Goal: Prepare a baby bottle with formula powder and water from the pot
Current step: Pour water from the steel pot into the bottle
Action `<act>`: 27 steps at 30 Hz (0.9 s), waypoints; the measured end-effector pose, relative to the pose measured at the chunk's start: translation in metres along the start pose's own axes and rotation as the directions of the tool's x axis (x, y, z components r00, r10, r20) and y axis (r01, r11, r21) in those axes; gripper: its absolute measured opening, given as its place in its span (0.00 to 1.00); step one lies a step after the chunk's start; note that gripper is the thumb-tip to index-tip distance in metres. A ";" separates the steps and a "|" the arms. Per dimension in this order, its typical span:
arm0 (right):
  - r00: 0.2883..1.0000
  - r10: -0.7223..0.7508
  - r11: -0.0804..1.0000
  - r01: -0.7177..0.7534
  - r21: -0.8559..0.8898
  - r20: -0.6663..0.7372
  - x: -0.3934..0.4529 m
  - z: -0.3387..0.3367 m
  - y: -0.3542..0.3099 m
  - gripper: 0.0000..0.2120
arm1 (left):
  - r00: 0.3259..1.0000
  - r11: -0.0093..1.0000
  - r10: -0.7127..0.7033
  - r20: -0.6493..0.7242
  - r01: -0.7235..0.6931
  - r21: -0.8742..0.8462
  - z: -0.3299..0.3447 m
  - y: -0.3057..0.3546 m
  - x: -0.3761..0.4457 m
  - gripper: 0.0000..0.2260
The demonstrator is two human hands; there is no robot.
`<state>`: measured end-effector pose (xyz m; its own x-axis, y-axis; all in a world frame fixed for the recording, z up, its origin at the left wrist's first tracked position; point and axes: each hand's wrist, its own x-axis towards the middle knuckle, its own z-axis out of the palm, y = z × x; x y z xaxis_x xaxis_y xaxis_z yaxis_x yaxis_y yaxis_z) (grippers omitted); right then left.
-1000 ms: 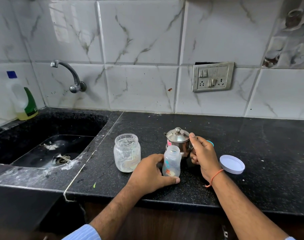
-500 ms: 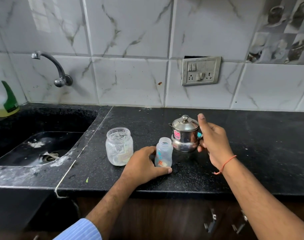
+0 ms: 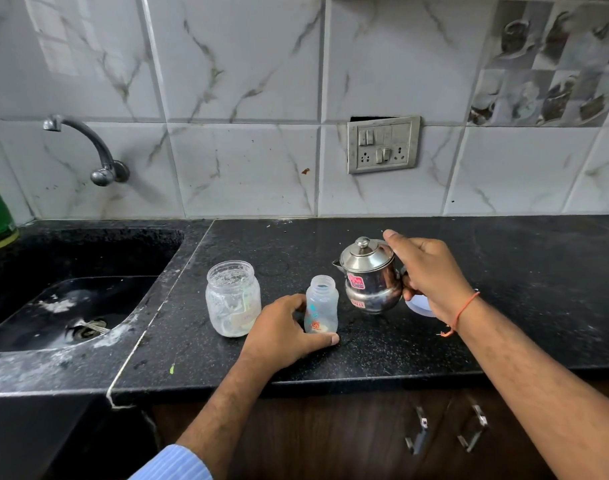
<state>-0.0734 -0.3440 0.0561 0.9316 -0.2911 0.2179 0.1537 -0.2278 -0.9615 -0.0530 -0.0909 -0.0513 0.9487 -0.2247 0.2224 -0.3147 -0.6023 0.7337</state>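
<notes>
The right hand (image 3: 431,275) is gripping the handle of the steel pot (image 3: 370,277), fingers curled round it and the thumb reaching up beside the lid; the pot is hanging just above the counter, lid on, spout pointing toward the baby bottle (image 3: 321,304). The left hand (image 3: 282,332) is curling round the bottle's base, thumb lying along the counter in front, steadying it upright. The bottle is standing open, no cap, with a little pale powder at the bottom.

Judgement: powder appears to be in; the water pour is the step in hand. Next move calls for bringing the spout over the narrow mouth and tipping slowly, with the lid kept from sliding.

Just left of the bottle a clear jar (image 3: 233,299) is standing open. A white lid (image 3: 419,306) is showing partly behind the right wrist. The black stone counter (image 3: 504,334) is running into a sink (image 3: 71,289) at left, under a wall tap (image 3: 88,147); marble-patterned tiles and a switchboard (image 3: 383,144) are lining the wall.
</notes>
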 end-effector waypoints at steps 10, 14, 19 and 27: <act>0.998 -0.037 0.990 0.044 -0.135 0.054 -0.002 0.005 -0.002 0.27 | 1.000 1.000 -0.018 0.011 0.018 0.010 0.001 0.000 0.001 0.29; 0.995 -0.052 0.980 0.067 -0.188 0.080 0.002 0.003 -0.005 0.28 | 1.000 1.000 -0.014 0.009 0.014 0.017 0.001 -0.001 0.001 0.29; 0.990 -0.072 0.957 0.102 -0.272 0.117 0.005 0.000 -0.010 0.30 | 1.000 0.999 -0.014 0.008 0.014 0.038 0.002 -0.004 0.004 0.34; 0.985 -0.070 0.939 0.118 -0.322 0.157 0.008 0.000 -0.019 0.30 | 1.000 0.999 -0.011 0.001 0.011 0.038 0.001 -0.002 0.003 0.31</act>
<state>-0.0683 -0.3418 0.0757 0.9587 -0.1246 0.2557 0.1485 -0.5474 -0.8236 -0.0491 -0.0910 -0.0530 0.9521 -0.2186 0.2138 -0.3051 -0.6335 0.7110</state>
